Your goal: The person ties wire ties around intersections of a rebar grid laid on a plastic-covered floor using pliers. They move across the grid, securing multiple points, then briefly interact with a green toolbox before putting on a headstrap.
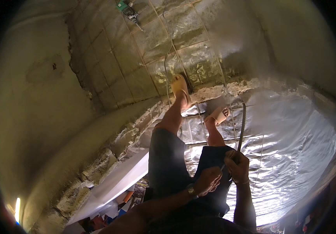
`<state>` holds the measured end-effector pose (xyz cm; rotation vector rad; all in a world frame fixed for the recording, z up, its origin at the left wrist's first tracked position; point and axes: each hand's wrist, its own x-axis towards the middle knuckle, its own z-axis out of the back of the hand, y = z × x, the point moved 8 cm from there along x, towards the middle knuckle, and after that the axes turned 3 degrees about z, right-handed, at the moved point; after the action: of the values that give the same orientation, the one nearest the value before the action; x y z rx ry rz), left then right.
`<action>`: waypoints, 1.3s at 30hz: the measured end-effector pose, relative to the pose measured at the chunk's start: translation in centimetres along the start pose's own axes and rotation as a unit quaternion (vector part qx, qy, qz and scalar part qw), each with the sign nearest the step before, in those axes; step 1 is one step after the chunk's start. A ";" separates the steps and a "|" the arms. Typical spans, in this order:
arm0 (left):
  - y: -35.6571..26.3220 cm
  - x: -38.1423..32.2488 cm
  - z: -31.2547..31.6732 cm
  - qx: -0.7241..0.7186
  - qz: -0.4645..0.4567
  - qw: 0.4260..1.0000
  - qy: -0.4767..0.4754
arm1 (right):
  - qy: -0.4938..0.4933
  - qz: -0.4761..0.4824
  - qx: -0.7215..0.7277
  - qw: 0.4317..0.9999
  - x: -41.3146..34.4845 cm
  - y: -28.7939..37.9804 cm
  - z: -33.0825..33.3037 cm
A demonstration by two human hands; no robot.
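Note:
Both hands are close together above the thighs. My left hand (207, 180), with a watch on its wrist, has its fingers curled around the end of a thin, wire-like strand. That strand runs across to my right hand (237, 166), which also grips a dark rod (242, 125), perhaps a piece of rebar, pointing away past the foot. A thin loop shows at the right hand's fingertips. Under the feet lies a grid of thin metal bars (181, 60) over plastic sheeting (285, 169).
A green power drill (127, 12) with a bit lies on the far sheeting. A cable (165, 64) passes beside the forward foot. A broken masonry edge (214, 92) crosses the floor and continues along the plastered wall (39, 96). Mixed clutter lies low at the left, near a white sheet (112, 187).

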<state>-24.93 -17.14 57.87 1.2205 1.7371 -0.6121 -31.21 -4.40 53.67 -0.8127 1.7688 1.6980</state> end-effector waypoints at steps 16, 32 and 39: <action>-26.3 3.0 11.3 0.361 -0.044 0.931 0.014 | -0.160 -0.095 -0.287 0.940 15.4 8.2 -14.5; -40.9 -0.4 23.5 0.270 -0.171 0.945 -0.070 | 0.097 0.161 -0.448 0.874 32.1 18.7 -36.4; -40.5 0.5 24.9 0.127 -0.088 0.981 -0.120 | 0.140 0.179 -0.478 0.848 34.3 15.9 -38.2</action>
<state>-52.40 -52.40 41.73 1.1156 1.6077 -1.0685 -65.12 -43.93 40.54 -1.2183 1.1853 2.9150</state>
